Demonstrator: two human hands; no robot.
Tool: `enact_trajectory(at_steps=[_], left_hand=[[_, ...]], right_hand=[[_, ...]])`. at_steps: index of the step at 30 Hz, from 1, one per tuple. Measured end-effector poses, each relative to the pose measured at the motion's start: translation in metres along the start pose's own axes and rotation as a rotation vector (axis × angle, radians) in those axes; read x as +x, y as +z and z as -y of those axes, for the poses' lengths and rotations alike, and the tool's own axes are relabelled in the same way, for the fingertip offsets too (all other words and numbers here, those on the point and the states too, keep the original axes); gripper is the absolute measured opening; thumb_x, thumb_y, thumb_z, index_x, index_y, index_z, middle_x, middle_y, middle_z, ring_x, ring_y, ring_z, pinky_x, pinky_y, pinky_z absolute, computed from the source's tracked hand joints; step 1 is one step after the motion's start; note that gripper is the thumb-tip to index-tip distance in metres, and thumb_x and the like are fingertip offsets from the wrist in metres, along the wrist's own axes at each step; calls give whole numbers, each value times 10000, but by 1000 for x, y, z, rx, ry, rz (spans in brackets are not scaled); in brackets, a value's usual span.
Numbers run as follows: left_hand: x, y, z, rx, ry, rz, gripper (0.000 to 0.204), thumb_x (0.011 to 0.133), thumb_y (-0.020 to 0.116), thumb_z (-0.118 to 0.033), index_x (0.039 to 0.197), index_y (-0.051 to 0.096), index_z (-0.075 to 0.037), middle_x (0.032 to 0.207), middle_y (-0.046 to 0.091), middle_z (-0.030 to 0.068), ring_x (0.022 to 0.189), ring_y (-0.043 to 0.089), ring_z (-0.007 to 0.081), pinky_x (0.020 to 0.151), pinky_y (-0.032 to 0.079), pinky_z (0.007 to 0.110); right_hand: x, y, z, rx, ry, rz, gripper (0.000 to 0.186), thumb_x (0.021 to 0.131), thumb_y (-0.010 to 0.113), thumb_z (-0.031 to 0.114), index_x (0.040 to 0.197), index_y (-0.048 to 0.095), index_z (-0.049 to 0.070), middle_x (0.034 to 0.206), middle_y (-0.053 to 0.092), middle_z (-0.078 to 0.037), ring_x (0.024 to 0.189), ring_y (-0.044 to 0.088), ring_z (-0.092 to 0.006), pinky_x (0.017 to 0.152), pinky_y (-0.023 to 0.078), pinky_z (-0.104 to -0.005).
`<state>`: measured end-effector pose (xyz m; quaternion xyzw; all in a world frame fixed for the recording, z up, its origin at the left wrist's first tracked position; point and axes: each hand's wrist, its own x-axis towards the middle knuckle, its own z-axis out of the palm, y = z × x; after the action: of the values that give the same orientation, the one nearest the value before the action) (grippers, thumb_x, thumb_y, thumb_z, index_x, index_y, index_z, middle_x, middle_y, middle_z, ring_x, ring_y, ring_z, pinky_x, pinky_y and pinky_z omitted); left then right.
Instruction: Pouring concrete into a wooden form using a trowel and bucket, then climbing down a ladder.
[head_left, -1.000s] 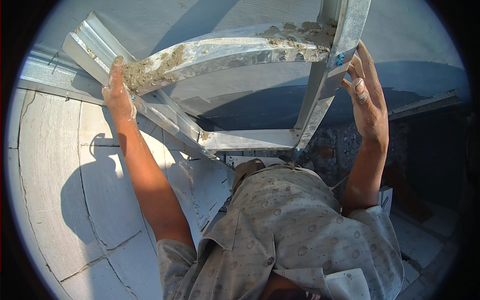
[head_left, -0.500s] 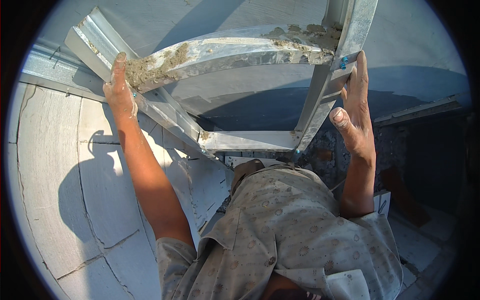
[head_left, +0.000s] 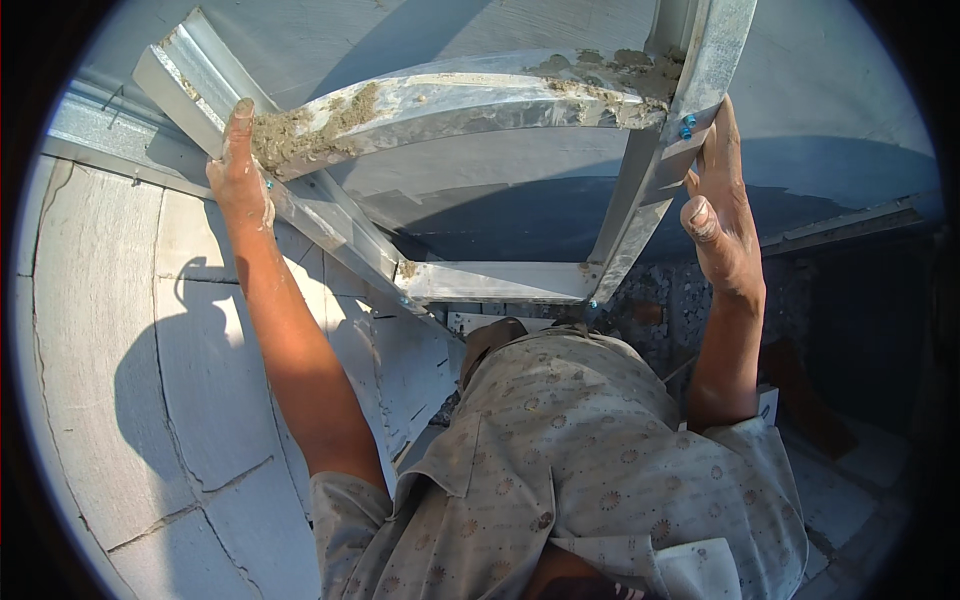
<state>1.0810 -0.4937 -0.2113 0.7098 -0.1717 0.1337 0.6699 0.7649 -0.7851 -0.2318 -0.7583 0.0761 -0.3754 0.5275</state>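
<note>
A ladder-like frame of silvery metal channel (head_left: 625,225) stands in front of me, with blue screws at its joints. Dried mortar cakes its curved upper crosspiece (head_left: 420,115). My left hand (head_left: 240,185) is closed round the left rail, thumb lying up along its edge; the other fingers are hidden behind the metal. Against the outer side of the right rail, my right hand (head_left: 725,205) rests with its fingers stretched upward and its thumb held apart. It presses the rail without wrapping round it.
Pale blocks or slabs (head_left: 100,330) with dark joints lie at left, bearing my shadow. A grey sheet surface (head_left: 830,80) spans the far side. A metal channel (head_left: 850,225) runs along its edge at right, above dark rubble (head_left: 690,285). A lower crosspiece (head_left: 500,282) sits near my waist.
My right hand and forearm have shifted slightly to the right, the thumb moving away from the rail. My left hand and the metal frame have hardly moved.
</note>
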Motion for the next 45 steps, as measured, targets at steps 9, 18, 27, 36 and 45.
enact_trajectory(at_steps=[9,18,27,36,45], left_hand=[[-1,-4,4,-18,13,-12,817,803,748,-457,1234,516,197,1217,549,240,1092,559,257,967,424,337],[-4,-1,-3,-49,-14,-8,825,792,769,-451,1249,508,184,1214,550,222,1082,559,241,968,420,334],[3,-1,12,-98,-100,50,767,841,708,-441,1271,491,156,1162,589,244,1035,621,272,927,485,350],[-50,44,-54,312,481,-387,559,922,622,-422,1254,559,22,1214,588,202,1120,599,299,903,556,396],[-21,85,-57,727,193,647,596,1028,409,-436,1160,611,109,967,671,198,897,626,233,828,483,335]], right_hand=[[6,-10,18,81,202,-88,1024,786,619,674,1460,323,-38,1396,417,-346,1342,388,-460,1099,288,-601],[27,-14,10,236,235,-142,1097,795,607,678,1534,112,36,1397,404,-355,1335,393,-465,1088,279,-630],[0,4,3,103,64,-105,974,843,644,565,1498,224,-21,1422,311,-398,1346,329,-521,1068,319,-622],[-72,-53,-79,65,498,-345,914,842,611,632,1446,355,-4,1279,499,-369,1261,474,-477,1010,413,-576],[-266,-84,-253,-109,1221,-446,783,880,669,478,1427,402,-16,1194,611,-209,1077,595,-278,917,472,-425]])
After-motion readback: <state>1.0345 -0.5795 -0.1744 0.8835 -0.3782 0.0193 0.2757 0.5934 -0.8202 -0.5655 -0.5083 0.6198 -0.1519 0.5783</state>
